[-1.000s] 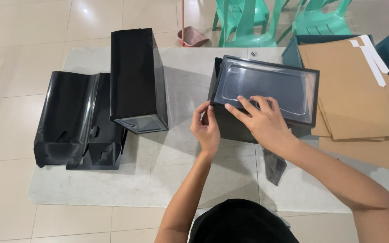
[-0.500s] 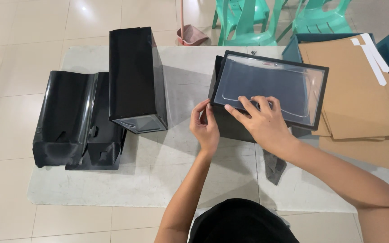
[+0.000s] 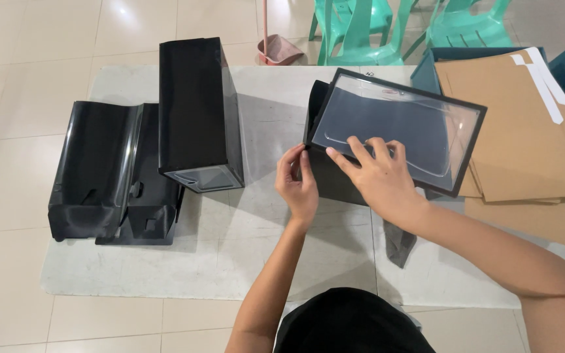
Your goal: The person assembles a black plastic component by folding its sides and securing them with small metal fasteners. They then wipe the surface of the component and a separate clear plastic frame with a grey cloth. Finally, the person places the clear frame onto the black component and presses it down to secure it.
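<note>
Windowed box lid [image 3: 397,127], black-framed with a clear plastic pane, has tipped up further than it stood half a second ago: its far right corner now rides higher over the brown cardboard sheets [image 3: 524,137], while your hands have barely shifted. Its long axis runs left to right and slopes down toward the right, with the pane facing up at you. It sits on a black box body [image 3: 331,173] on the grey mat [image 3: 165,261] spread over the tiled floor, right in front of you.

Your right hand [image 3: 377,180] lies flat on the near edge of the lid, fingers spread over the pane and pressing, not closed around anything. Your left hand [image 3: 297,183] pinches the lid's near left corner between thumb and fingertips.

By count: one lid in hand, one tall black box [image 3: 194,108] standing to the left, one stack of moulded black plastic trays [image 3: 109,173] beside it, and two green plastic chairs [image 3: 354,29] past the mat. A pink dustpan [image 3: 279,49] rests near them.
</note>
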